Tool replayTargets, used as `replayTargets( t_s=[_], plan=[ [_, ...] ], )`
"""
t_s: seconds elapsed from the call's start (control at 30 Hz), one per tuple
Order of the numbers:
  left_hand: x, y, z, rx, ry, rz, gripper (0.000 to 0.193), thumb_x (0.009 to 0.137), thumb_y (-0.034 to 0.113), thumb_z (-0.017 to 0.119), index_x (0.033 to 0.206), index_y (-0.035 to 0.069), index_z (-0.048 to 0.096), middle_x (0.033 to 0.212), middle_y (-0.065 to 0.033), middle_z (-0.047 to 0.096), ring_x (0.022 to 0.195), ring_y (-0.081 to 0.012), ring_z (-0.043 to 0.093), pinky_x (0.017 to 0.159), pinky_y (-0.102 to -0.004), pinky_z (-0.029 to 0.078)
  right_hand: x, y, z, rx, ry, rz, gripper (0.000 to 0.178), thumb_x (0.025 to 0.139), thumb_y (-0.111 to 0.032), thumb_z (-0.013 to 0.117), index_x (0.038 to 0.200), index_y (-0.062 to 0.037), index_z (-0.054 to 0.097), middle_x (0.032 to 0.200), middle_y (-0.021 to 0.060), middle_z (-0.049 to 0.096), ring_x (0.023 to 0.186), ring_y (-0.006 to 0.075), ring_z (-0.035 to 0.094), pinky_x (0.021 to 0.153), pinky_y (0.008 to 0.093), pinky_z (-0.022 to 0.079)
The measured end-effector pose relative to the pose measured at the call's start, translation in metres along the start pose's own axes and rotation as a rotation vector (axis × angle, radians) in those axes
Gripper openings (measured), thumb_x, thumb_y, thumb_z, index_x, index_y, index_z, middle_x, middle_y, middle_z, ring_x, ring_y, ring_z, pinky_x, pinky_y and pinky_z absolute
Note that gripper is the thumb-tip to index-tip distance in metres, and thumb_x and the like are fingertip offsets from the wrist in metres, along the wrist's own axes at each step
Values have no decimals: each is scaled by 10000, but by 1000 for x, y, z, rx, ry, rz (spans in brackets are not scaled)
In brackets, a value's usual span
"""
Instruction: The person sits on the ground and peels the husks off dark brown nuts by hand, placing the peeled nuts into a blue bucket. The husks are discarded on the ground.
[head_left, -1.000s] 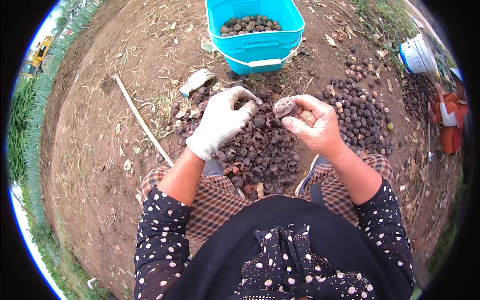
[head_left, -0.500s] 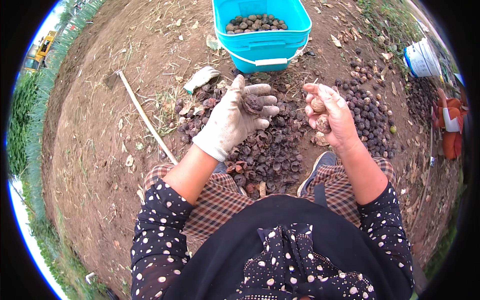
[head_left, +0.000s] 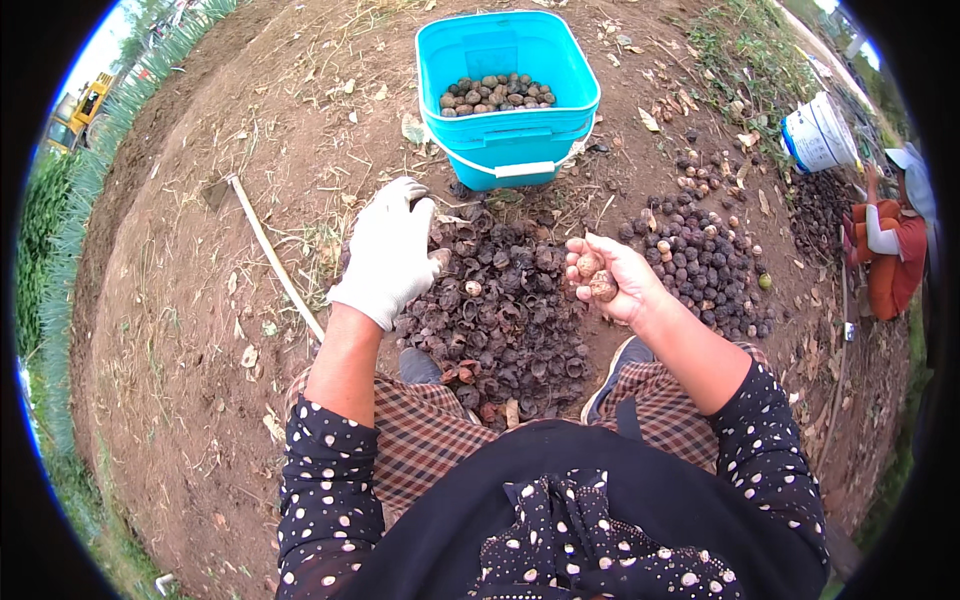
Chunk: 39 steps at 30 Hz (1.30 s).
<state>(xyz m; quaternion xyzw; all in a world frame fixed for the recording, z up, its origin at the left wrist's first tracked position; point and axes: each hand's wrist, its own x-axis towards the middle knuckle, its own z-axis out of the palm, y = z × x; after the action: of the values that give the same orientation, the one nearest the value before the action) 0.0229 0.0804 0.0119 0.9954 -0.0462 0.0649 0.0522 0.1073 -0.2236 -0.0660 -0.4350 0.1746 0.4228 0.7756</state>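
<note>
Walnuts [head_left: 596, 277] in right hand [head_left: 612, 282]

Bare dirt ground [head_left: 200, 330] carries a blue bucket [head_left: 508, 140] at its far edge, a heap of dark husks [head_left: 505, 320], unhusked nuts [head_left: 700, 265], a white stick [head_left: 275, 255].

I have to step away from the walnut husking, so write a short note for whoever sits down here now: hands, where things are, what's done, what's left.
Left hand: white glove, down on the near edge of the pile of empty dark husks; nothing visible in its grip.
Right hand: bare, raised over the husks, closed on two shelled nuts.
Blue bucket: straight ahead, a shallow layer of shelled nuts in the bottom.
Unhusked dark fruit: heap on the right.
Done: many husks emptied.
Left: the two nuts are not yet in the bucket; the right heap is unhusked.
</note>
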Motion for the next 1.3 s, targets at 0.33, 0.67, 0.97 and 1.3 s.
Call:
replayTargets(
  t_s=[0.33,0.67,0.97,1.3],
  plan=[
    [-1,16,4,52,-447,130,429,860,325,713,1204,90,612,1112,-176,635,982,-379,662,855,-472,544,121,-225,50,-140,30,-625,721,1042,-559,371,1591,-113,233,1503,147,409,1227,285,482,951,539,510],
    [-20,47,-3,-32,-423,284,392,847,304,724,1135,80,581,991,-149,586,887,-329,619,759,-447,489,124,-114,-217,-863,847,-131,307,984,-319,618,1214,-130,692,1149,61,711,1031,218,670,853,456,547],
    [-7,55,16,-51,-522,238,435,822,280,739,1185,86,597,997,-126,576,918,-323,616,766,-445,486,139,11,-262,-1754,758,-139,548,842,-261,775,1353,-225,581,1365,96,560,1293,320,531,1052,427,471],
    [1,62,20,-41,-461,295,426,827,295,743,1145,52,599,943,-130,576,858,-310,617,724,-426,491,163,-2,-270,-1539,927,-353,495,756,-238,736,1237,-168,645,1010,108,680,1006,294,659,904,413,536]
  ],
)
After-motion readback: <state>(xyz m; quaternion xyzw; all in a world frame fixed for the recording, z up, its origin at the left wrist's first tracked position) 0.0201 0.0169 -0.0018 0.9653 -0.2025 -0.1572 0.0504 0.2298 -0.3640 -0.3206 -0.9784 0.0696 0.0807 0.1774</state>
